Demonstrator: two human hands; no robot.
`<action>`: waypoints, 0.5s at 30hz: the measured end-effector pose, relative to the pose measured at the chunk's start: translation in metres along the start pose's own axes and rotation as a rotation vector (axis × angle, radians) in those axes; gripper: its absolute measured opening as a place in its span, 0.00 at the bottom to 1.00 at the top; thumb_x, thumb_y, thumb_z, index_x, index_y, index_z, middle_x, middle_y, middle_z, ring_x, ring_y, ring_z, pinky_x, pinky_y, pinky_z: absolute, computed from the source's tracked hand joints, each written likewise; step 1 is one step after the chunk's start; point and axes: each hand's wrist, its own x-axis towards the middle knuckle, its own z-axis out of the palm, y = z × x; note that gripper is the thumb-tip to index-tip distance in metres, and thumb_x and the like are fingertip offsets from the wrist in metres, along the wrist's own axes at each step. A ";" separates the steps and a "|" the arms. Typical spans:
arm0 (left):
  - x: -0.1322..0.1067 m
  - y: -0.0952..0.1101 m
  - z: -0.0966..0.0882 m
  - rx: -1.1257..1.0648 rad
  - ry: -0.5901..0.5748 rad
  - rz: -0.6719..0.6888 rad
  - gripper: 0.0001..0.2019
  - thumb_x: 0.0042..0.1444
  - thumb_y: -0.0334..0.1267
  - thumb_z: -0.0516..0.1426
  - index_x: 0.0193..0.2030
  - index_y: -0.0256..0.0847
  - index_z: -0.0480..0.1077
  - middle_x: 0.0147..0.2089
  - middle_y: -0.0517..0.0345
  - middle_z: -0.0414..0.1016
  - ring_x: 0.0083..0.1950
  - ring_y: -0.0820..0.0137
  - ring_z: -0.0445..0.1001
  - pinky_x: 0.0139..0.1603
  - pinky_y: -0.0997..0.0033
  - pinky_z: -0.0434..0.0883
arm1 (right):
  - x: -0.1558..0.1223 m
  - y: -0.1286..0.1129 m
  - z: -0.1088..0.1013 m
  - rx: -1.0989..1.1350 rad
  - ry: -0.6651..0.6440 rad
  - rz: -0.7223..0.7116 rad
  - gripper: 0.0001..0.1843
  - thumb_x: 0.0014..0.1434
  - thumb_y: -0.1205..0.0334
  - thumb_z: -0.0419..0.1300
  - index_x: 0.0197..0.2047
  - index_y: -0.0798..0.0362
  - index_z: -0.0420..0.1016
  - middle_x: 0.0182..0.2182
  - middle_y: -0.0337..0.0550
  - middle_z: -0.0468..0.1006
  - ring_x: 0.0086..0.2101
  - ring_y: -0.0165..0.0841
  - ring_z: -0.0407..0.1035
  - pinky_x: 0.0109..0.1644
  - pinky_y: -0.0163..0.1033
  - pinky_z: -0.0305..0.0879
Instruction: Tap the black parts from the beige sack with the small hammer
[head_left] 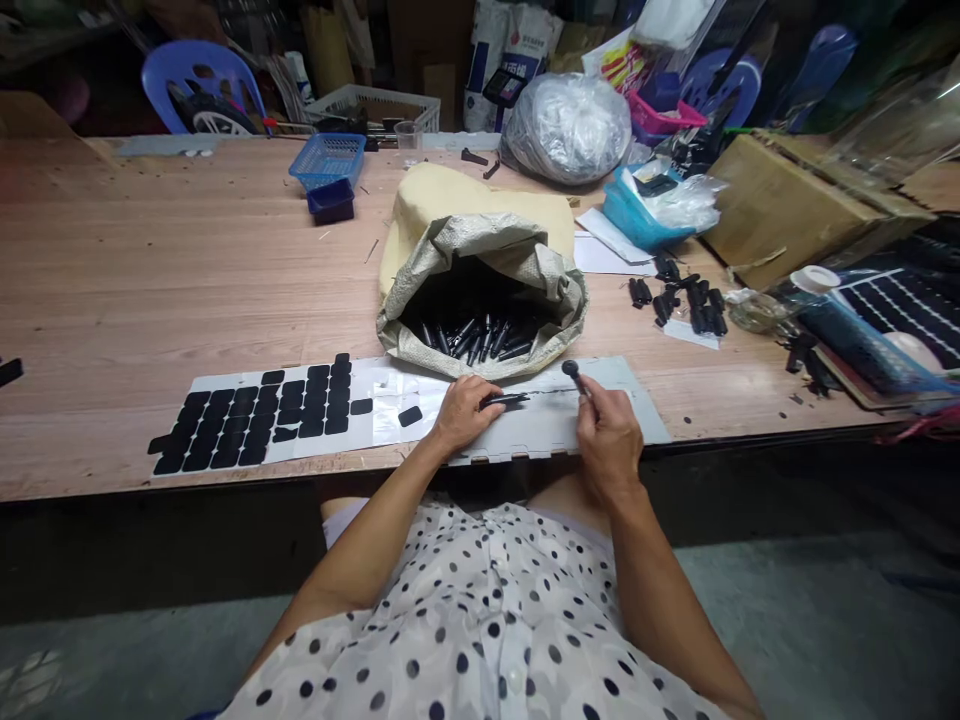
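My left hand (463, 412) is closed around a thin black piece (510, 399) that points to the right, above a grey-white board (540, 430). In my right hand (609, 432) is a black stick-like part (571, 370) with a round knob at its top; the lower end is hidden by the fingers. Right behind both hands lies an open woven sack (416, 345), its mouth facing me, with several slim black parts (480, 340) inside. To the left, rows of black rounded stickers (247, 420) cover a white sheet, and one loose black sticker (410, 416) lies nearer my left hand.
At the back left stand a blue basket (328, 158) and a small dark blue tray (331, 203). A stuffed plastic bag (568, 125), a cyan basin (637, 215) and a cardboard box (795, 205) are farther right. Small black parts (701, 305) lie in front of the box.
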 end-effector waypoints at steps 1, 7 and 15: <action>0.000 -0.001 0.000 -0.013 0.007 0.000 0.08 0.61 0.36 0.59 0.44 0.43 0.79 0.42 0.55 0.80 0.48 0.61 0.73 0.54 0.58 0.70 | 0.006 0.010 0.001 -0.064 0.014 0.045 0.19 0.66 0.64 0.53 0.55 0.49 0.80 0.35 0.45 0.73 0.37 0.37 0.67 0.41 0.40 0.63; 0.000 -0.005 0.000 -0.020 0.016 -0.021 0.11 0.66 0.37 0.53 0.45 0.43 0.78 0.43 0.55 0.81 0.47 0.63 0.74 0.53 0.60 0.70 | 0.018 0.039 0.017 -0.306 0.011 0.166 0.18 0.62 0.68 0.56 0.50 0.50 0.82 0.36 0.47 0.70 0.35 0.36 0.60 0.36 0.39 0.50; 0.000 -0.006 -0.003 0.037 -0.011 -0.023 0.13 0.67 0.37 0.51 0.43 0.42 0.77 0.43 0.54 0.79 0.47 0.63 0.72 0.54 0.59 0.69 | 0.013 0.030 0.024 -0.400 0.064 0.131 0.17 0.63 0.67 0.55 0.50 0.50 0.82 0.36 0.48 0.70 0.36 0.37 0.59 0.35 0.40 0.45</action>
